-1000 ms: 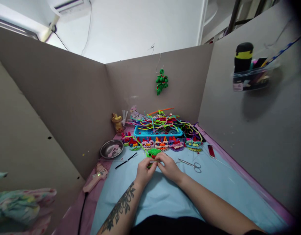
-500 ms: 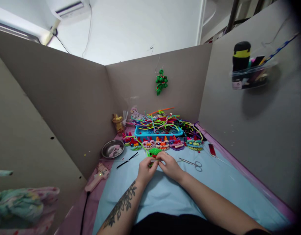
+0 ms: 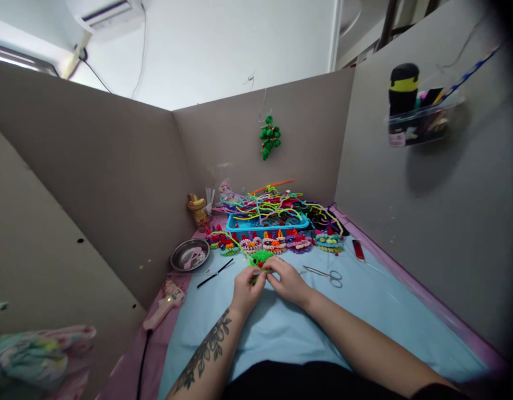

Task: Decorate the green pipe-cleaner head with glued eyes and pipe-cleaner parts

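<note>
Counter (image 3: pixel 373 294): its blue cloth is wrinkled near the person, so a dragging forearm could pull it and shift what lies on top.
Right forearm (image 3: pixel 343 328): slants inward from the near right; the left one mirrors it, wrists low.
Tray (image 3: pixel 256 231): heaped above its rim; tugging one tangled stem could spill others.
Left grip (image 3: pixel 244 289): grasping the near side of the green piece (image 3: pixel 262 256), thumb against curled fingers.
Right grip (image 3: pixel 287 280): pinching there too, fingers arched over, tips meeting the left's; exactly what they pinch is hidden.
Glue gun (image 3: pixel 162 311): its light glows, so the nozzle may be hot; a stray left arm could brush it.
Scissors (image 3: pixel 323 273): just right of the right grip; a sideways swing could knock them.
Green piece: between both grips, in front of the figures (image 3: pixel 274 243); uneven squeezing could bend it.
Strand (image 3: pixel 242 248): trails towards the figures; pulling back could snag it.
</note>
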Demonstrator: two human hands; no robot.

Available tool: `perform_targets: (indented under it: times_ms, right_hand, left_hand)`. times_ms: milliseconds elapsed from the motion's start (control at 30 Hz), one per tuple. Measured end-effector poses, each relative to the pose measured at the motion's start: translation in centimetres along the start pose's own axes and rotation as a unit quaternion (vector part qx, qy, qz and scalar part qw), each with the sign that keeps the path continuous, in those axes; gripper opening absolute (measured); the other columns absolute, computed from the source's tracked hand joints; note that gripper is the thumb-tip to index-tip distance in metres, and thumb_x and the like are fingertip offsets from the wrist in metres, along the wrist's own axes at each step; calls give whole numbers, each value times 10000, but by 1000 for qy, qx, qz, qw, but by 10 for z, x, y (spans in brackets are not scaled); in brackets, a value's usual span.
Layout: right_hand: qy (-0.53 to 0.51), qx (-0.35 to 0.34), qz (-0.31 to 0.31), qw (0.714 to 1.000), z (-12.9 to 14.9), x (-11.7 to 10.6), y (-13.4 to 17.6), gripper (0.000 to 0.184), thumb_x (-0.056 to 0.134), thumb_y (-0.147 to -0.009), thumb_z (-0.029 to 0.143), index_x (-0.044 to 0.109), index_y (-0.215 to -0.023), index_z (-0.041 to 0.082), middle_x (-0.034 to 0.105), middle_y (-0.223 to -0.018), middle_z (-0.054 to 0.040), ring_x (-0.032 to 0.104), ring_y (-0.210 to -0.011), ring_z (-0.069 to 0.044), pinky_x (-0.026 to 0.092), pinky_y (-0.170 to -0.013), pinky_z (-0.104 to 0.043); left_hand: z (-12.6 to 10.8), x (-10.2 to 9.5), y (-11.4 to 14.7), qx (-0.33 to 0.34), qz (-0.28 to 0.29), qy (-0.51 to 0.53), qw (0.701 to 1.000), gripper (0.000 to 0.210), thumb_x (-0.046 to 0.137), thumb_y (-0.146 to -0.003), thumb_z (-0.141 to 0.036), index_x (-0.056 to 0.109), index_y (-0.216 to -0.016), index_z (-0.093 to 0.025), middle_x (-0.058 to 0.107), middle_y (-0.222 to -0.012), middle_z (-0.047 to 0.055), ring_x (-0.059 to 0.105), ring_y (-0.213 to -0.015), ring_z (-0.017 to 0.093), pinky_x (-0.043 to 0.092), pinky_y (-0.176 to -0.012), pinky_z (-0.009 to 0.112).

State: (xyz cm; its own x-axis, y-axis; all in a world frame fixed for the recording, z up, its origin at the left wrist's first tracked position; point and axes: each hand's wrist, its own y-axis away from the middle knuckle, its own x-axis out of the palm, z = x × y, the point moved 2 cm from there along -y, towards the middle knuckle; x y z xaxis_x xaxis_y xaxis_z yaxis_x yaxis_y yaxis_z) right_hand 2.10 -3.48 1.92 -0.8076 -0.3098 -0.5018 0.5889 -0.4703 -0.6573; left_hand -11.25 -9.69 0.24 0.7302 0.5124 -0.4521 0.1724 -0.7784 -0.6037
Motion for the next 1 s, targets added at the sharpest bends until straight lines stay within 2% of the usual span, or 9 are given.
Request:
perform_targets:
  times_ms: [1000]
  right_hand:
    - [16,-6,8,1000,-2,-1,0,172,480,-779,78,553,-877,200,568,-844,-47,539,-817,-180,450,-721,-308]
  left_hand:
    - [-3,-2,0,3,0,-22,1000,142,526,-812,-276,616,-794,-167,629,-724,36,572,-651,136,450,-616,239]
